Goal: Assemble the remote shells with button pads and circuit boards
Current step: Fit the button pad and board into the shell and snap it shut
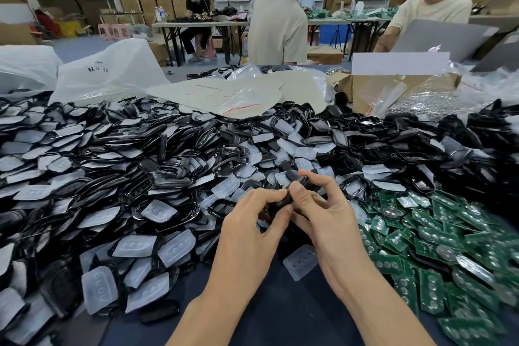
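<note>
I'm gripping the remote shell [284, 201], left hand [250, 219] and right hand [325, 208] fingers [317, 178] curling round opposite ends (axis slanting rightward).

Left hand [250, 222] and right hand [325, 208] pinch what seems one black shell [283, 201]; green circuit boards [438, 247] lie beside.

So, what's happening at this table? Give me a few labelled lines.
held: black remote shell, pinched by both hands
left hand: curled on the shell
right hand: curled on the shell
left side: heap of shells and button pads
right side: green circuit boards
near wrists: loose button pad on dark table
</note>
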A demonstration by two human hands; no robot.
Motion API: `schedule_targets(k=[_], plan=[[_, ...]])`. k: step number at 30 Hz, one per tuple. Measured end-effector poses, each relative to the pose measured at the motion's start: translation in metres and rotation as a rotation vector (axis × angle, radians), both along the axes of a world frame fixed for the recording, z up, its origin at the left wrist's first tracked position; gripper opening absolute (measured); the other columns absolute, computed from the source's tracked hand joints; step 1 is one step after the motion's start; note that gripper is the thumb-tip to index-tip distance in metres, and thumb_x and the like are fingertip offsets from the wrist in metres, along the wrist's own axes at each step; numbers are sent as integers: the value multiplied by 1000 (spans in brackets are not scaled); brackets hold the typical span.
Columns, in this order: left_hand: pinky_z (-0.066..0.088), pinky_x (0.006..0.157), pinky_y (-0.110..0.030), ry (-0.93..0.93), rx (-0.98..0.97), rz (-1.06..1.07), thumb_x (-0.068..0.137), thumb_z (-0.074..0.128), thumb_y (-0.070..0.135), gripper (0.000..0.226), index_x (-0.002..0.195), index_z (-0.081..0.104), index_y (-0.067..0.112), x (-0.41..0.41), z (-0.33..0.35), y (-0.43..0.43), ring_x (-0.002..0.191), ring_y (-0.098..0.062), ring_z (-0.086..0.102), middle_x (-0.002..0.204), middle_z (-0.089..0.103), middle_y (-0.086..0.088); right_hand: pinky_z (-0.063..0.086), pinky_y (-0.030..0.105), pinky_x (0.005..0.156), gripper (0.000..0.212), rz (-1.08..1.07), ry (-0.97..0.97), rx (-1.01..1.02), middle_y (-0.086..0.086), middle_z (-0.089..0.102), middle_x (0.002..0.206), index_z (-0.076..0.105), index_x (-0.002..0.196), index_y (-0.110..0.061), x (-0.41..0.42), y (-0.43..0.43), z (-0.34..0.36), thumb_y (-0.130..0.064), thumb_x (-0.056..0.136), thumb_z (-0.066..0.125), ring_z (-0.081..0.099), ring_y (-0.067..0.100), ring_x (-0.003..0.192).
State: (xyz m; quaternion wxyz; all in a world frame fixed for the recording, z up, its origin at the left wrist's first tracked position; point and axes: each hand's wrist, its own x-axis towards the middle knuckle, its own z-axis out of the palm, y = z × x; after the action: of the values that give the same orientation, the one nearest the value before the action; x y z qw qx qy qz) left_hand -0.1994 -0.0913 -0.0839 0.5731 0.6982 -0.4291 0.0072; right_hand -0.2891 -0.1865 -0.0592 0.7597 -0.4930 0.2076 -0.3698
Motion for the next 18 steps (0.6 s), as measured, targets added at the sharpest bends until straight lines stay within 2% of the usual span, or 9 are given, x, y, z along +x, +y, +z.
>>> schedule_targets(k=[3, 7, 10, 12, 14, 16, 18], plan=[[51, 77, -19, 8, 36, -28, 97, 57, 42, 12, 107, 63, 45, -1, 4, -1, 98, -3, 66, 103, 68, 25, 58, 24, 79, 19, -129, 110, -233, -3, 76, 97, 70, 97, -41, 0, 1, -2, -32, 84, 78, 74, 12, 93], [51, 80, -19, -15, -11, 17, 98, 48, 52, 20, 106, 63, 42, -4, 20, -6, 102, -5, 65, 105, 66, 22, 55, 17, 72, 23, -259, 189, -453, -19, 73, 95, 64, 99, -48, 4, 1, -2, -30, 90, 75, 70, 2, 90], [53, 81, -22, -44, 41, 59, 92, 49, 60, 25, 107, 60, 43, -6, 32, -13, 100, 0, 62, 105, 63, 23, 57, 28, 74, 26, -333, 302, -625, -13, 70, 97, 62, 106, -45, 4, -1, -7, -25, 93, 71, 68, 4, 90], [54, 83, -26, -81, 100, 54, 91, 54, 55, 23, 108, 60, 41, -8, 36, -17, 99, 2, 62, 102, 64, 22, 57, 32, 74, 40, -361, 373, -769, -10, 66, 105, 56, 113, -46, 3, -1, -11, -13, 93, 68, 66, 4, 89], [54, 83, -28, -71, 134, 66, 88, 57, 51, 19, 105, 59, 42, -10, 38, -18, 95, 4, 62, 98, 65, 22, 52, 19, 73, 56, -387, 398, -861, -12, 62, 109, 51, 118, -49, 3, 0, -11, -4, 90, 68, 62, -3, 90], [55, 83, -30, -61, 153, 85, 87, 58, 50, 17, 101, 56, 43, -8, 39, -19, 92, 5, 62, 95, 65, 22, 45, 8, 73, 57, -409, 406, -937, -17, 57, 108, 51, 120, -48, 4, -1, -12, -4, 89, 69, 56, -13, 92], [57, 79, -34, -74, 162, 105, 86, 58, 50, 15, 95, 58, 38, -6, 41, -20, 88, 1, 64, 91, 66, 20, 46, 10, 72, 51, -398, 409, -962, -21, 52, 109, 50, 121, -48, 5, -1, -14, -10, 92, 69, 58, -11, 93]])
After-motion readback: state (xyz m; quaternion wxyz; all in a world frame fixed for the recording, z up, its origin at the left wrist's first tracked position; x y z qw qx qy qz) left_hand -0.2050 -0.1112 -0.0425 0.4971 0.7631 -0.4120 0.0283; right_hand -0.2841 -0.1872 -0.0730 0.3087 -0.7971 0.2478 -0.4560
